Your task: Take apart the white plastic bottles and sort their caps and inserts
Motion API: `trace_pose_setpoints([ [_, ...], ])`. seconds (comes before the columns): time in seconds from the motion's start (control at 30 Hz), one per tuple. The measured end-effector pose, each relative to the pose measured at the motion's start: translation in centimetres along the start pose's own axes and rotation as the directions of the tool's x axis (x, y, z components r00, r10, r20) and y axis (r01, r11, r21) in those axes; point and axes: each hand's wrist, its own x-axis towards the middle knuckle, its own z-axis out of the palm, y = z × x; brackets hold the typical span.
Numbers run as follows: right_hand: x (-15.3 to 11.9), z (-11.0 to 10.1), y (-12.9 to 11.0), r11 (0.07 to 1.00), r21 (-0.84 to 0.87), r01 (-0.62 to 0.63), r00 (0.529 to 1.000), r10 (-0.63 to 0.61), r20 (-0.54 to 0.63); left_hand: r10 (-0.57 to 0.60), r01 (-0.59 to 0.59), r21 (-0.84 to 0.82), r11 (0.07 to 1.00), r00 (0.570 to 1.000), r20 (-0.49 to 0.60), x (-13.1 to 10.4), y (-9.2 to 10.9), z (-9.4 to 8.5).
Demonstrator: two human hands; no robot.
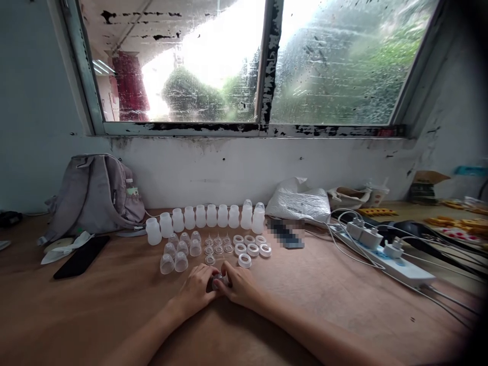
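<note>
My left hand (197,287) and my right hand (241,284) meet at the front of the table, fingers closed around a small clear baby-bottle part (218,282). Fingers cover most of it, so its exact shape is hidden. Just beyond my hands are several clear bottle nipples (218,249) in short rows. White collar rings (252,249) lie to their right, one ring (244,261) nearest my right hand. To the left stand several translucent domed caps (181,262). Behind these, a row of frosted baby bottles (200,216) stands upright; the two at the right end (258,218) have domed tops on.
A grey backpack (95,193) and a black phone-like slab (82,256) are at the left. On the right are a silvery plastic bag (299,201), a pixelated dark object (285,235), and a white power strip (404,269) with plugs and trailing cables. A window wall borders the table's back.
</note>
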Motion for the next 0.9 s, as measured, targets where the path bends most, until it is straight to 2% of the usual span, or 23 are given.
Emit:
trace_pose_setpoints([
  [0.63,0.2,0.69,0.11,0.963,0.239,0.125,0.992,-0.123,-0.022,0.011,-0.011,-0.005,1.0,1.0,0.015,0.06,0.43,0.07],
  [0.9,0.09,0.55,0.2,0.943,0.306,0.132,0.991,-0.122,-0.052,0.005,-0.005,-0.016,1.0,1.0,0.019,0.08,0.9,-0.13],
])
